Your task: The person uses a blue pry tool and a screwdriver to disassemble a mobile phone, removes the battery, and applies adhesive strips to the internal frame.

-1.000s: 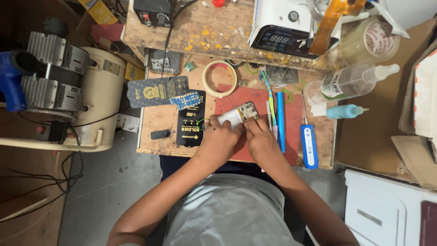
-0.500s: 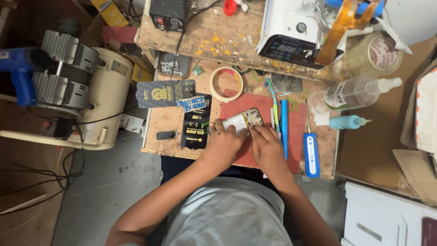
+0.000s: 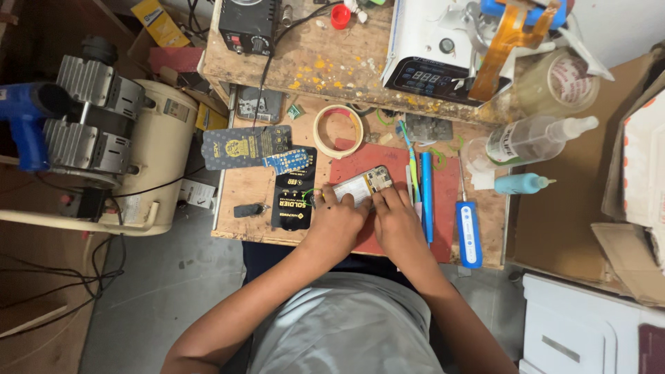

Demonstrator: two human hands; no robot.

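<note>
Phone (image 3: 360,185), opened and lying tilted on red mat (image 3: 443,208) at front of wooden bench (image 3: 242,190); left hand (image 3: 337,223) grasping its lower left edge, fingers curled over it; right hand (image 3: 395,220) pressed on its right end, fingertips touching, grip there hard to tell. Just right of phone: blue pen-like tool (image 3: 427,197), then blue-handled screwdriver (image 3: 469,232). Left of mat, black packaging card (image 3: 292,190); above, tape roll (image 3: 337,131). Clear squeeze bottle (image 3: 530,138) lying farther right

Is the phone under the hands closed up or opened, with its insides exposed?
Opened: the phone lies flat on the red mat, its circuit parts showing, both hands on it.
</note>
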